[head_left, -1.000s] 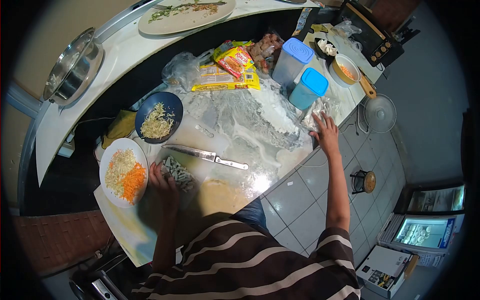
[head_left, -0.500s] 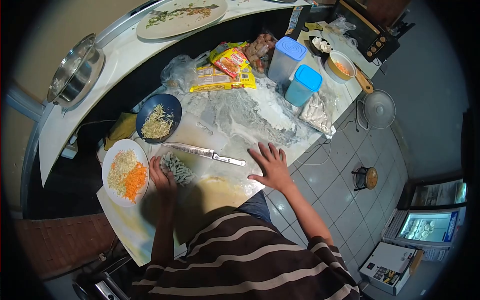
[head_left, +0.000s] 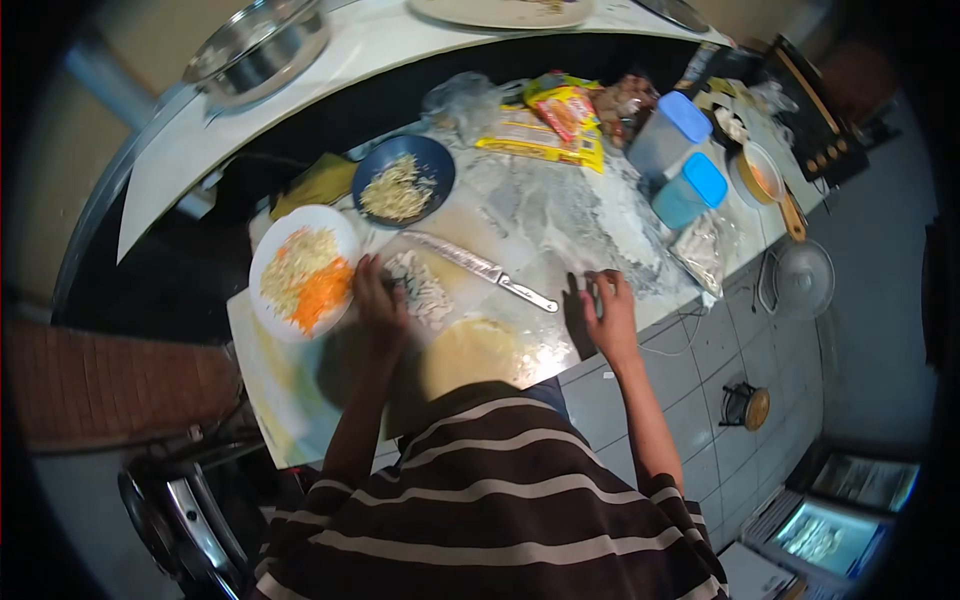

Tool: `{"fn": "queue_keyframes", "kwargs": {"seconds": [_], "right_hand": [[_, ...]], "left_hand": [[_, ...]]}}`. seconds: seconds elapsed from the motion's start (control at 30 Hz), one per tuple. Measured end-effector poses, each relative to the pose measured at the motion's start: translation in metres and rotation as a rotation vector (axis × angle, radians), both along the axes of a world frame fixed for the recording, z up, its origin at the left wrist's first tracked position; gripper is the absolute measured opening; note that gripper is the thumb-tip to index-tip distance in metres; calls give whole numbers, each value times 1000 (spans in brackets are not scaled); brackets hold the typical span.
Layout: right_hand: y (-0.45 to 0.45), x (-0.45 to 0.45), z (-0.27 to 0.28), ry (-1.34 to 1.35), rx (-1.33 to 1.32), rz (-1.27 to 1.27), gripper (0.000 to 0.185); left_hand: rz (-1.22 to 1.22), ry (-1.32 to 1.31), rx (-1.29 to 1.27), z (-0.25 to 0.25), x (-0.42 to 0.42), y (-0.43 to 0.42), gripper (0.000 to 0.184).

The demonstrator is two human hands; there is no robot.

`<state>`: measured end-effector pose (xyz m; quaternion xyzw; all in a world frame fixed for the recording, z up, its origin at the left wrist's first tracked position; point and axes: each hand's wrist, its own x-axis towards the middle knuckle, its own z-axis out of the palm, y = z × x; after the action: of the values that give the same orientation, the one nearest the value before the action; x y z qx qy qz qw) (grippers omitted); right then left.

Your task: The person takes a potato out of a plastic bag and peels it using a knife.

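My left hand [head_left: 381,302] rests at the left edge of a pile of chopped pale pieces [head_left: 420,290], fingers apart, beside the white plate [head_left: 262,250] of shredded carrot and pale shreds. My right hand [head_left: 610,310] is over the counter's front edge, fingers apart and holding nothing. Between the hands a knife [head_left: 480,268] lies on the translucent cutting board [head_left: 470,225], its handle toward my right hand. Behind the plate, a dark blue bowl [head_left: 440,165] holds more pale shreds.
Yellow packets [head_left: 545,135], two blue-lidded containers [head_left: 690,190] and a clear bag [head_left: 700,255] stand or lie toward the back and right. Farther right is a pan [head_left: 757,172] with orange bits. A steel pot [head_left: 262,60] sits on the raised ledge [head_left: 150,190]. A stool [head_left: 757,408] is on the floor.
The view has turned and shifted. My right hand has moved away from the clear bag to the counter's front edge, near the knife handle. My left hand has stayed beside the chopped pile.
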<state>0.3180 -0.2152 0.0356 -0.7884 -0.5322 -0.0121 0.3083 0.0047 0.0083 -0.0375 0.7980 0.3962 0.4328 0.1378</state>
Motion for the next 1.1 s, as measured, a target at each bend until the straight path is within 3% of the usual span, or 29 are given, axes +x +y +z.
{"fn": "queue_keyframes", "kwargs": {"seconds": [0.1,0.27,0.4,0.57,0.7,0.73,0.83,0.9,0.97,1.1], "right_hand": [[32,-27,0,73,-68,184,35],[60,-56,-1,6,-260,258,43],[59,-55,-8,47,-171,232,42],[73,-44,-11,95,-150,209,35],[75,-55,7,162,-85,301,27],[73,-58,8,213,-69,309,26],[66,-61,5,226,-61,332,25],[64,-61,-1,268,-74,328,23],[70,-51,-2,257,-81,328,24],[101,-31,0,150,-55,349,31]], "left_hand": [[62,96,16,10,0,-6,57],[132,69,-54,15,-4,-26,59],[156,129,-88,25,-19,-57,58],[-6,140,-25,35,-24,-55,56],[114,105,64,50,-35,-35,54],[256,94,109,56,-36,-36,51],[377,87,22,51,-62,-39,47],[337,86,49,37,-73,-48,44],[154,-156,-403,31,-73,-63,42],[94,-146,-512,12,-53,-82,41]]}}
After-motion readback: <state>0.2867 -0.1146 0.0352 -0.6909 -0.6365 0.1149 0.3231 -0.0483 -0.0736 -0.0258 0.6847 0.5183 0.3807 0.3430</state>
